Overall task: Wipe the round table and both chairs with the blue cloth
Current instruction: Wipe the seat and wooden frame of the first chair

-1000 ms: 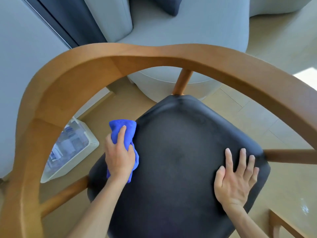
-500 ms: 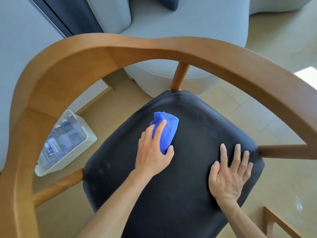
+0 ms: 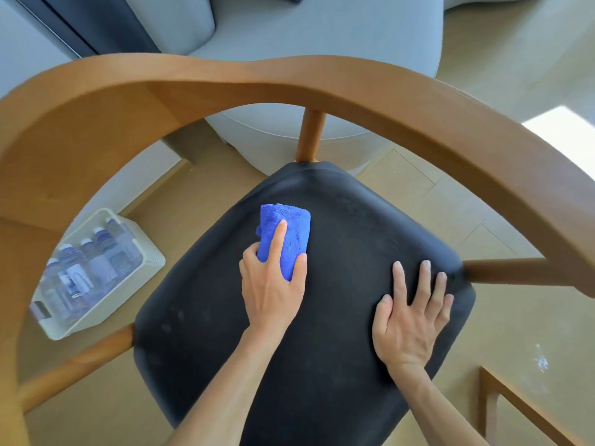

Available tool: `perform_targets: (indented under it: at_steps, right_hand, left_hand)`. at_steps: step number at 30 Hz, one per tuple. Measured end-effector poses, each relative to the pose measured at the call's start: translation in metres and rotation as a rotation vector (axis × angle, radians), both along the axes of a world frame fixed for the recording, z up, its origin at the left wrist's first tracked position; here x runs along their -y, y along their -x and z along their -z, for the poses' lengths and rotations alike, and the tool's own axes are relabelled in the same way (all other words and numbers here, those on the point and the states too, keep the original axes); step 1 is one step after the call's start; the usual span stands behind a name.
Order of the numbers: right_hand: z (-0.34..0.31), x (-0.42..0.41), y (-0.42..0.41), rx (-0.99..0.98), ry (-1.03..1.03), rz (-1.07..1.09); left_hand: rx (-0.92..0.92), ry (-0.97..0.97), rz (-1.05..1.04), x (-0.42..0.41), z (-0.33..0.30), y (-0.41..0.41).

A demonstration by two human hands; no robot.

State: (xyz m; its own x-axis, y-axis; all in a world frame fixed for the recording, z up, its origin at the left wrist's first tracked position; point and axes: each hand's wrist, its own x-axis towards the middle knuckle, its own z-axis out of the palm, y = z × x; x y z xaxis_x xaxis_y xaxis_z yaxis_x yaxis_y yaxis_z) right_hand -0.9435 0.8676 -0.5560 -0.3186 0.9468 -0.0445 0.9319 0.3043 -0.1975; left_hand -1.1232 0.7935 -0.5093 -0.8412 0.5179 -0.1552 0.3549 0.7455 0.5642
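Pale beige tile floor [image 3: 502, 320] all over, with a hard bright sun patch [image 3: 560, 123] at the right edge. A big rounded grey sofa [image 3: 322, 37] fills the top, dark curtain [image 3: 106, 20] beside it against a light wall [image 3: 29, 56]. White basket [image 3: 151, 252] of bottles [image 3: 96, 262] sits on the floor at left.

We see a bright blue cloth [image 3: 285, 235] on the chair's plain black seat [image 3: 338, 317], w/ a warm honey-brown wood frame [image 3: 225, 82]. Floor [image 3: 502, 333] is pale beige. Sofa [image 3: 322, 43] is light grey, no pattern. Crate [image 3: 151, 252] is off-white; bottles [image 3: 93, 268] inside look clear w/ bluish-purple labels, prob.
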Motion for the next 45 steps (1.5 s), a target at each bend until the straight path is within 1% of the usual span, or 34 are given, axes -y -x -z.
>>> perform_targets:
  at_steps: [4,7,10,12,17,20,23,27,29,31,33,36,39,42,43,45]
  right_hand:
    - [0.001,0.0,0.0,-0.016,-0.013,0.004]
    - [0.003,0.0,-0.001,-0.032,-0.029,0.002]
    - [0.006,0.0,-0.001,-0.05,-0.046,-0.003]
    - [0.008,0.0,-0.003,-0.052,-0.048,-0.003]
    - [0.008,0.0,-0.002,-0.049,-0.054,-0.001]
    - [0.005,0.0,-0.001,-0.037,-0.034,-0.002]
    - [0.002,0.001,-0.001,-0.019,-0.005,-0.001]
    - [-0.001,0.001,0.0,-0.007,0.034,0.002]
    - [-0.002,0.002,0.0,-0.007,0.043,0.003]
    - [-0.003,0.001,-0.001,-0.004,0.048,0.003]
    - [-0.004,0.001,-0.002,0.003,0.05,-0.003]
    - [-0.003,0.001,-0.003,0.008,0.052,-0.011]
    - [-0.002,0.0,-0.003,-0.002,0.062,-0.013]
    - [-0.001,-0.002,-0.006,-0.047,0.087,-0.017]
    - [-0.002,-0.003,-0.008,-0.086,0.09,-0.017]
    - [-0.004,-0.007,-0.015,-0.227,0.075,0.0]
  left_hand:
    - [0.064,-0.022,0.033,-0.021,-0.005,-0.006]
    - [0.028,-0.045,0.21,-0.066,-0.003,-0.023]
    - [-0.073,0.0,0.445,-0.105,-0.001,-0.035]
    - [-0.112,0.036,0.485,-0.11,0.002,-0.034]
    - [-0.1,0.075,0.437,-0.084,-0.001,-0.011]
    - [-0.066,0.099,0.336,-0.045,-0.005,0.01]
    - [-0.052,0.157,0.162,0.015,-0.006,0.034]
    - [-0.035,0.245,-0.156,0.093,-0.011,0.051]
    - [-0.029,0.265,-0.319,0.115,-0.012,0.052]
    - [-0.014,0.245,-0.457,0.126,-0.012,0.049]
    - [-0.001,0.209,-0.551,0.13,-0.013,0.044]
    - [0.01,0.169,-0.586,0.116,-0.015,0.024]
    - [0.052,0.09,-0.522,0.087,-0.013,-0.024]
    - [0.123,0.017,-0.4,0.048,-0.01,-0.086]
    - [0.142,-0.011,-0.336,0.033,-0.011,-0.11]
    - [0.184,-0.068,-0.155,0.007,-0.016,-0.155]
